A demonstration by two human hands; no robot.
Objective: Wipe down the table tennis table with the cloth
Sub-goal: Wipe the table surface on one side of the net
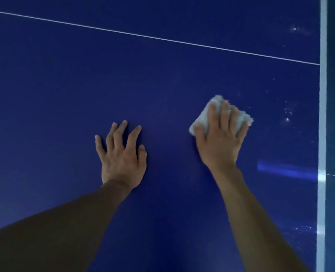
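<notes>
1. Head view, the surface: the blue counter (64, 95) fills almost the whole view. A thin white line (152, 37) crosses its far part, and a broad white band (322, 114) marks its right edge.
2. Head view, the cloth: the pale, fluffy cloth (244, 117) is folded into a small pad. It lies flat on the counter, nearer to the right edge than to the middle, on the near side of the thin line.
3. Head view, the right hand (219, 140): it lies on top of the cloth with straight fingers a little apart and presses it down. The thumb sits at the left border of the cloth. It does not pinch it.
4. Head view, the left hand (121, 156): its fingers are spread and touch the bare counter, just beside the right hand. It holds nothing and seems to support the person.
5. Head view, the dirt: white specks (288, 114) lie between the cloth and the right edge. More specks (303, 227) sit by the same edge, closer to the person. A faint smear (300, 30) shows beyond the thin line.
6. The step in hand, as I judge it: the wiping is under way and the strip along the right edge is not yet done.
7. The next move probably calls for sliding the cloth to the right over the specks with even, flat pressure as far as the white band. The far smear will need a longer reach, with the left hand as support.
</notes>
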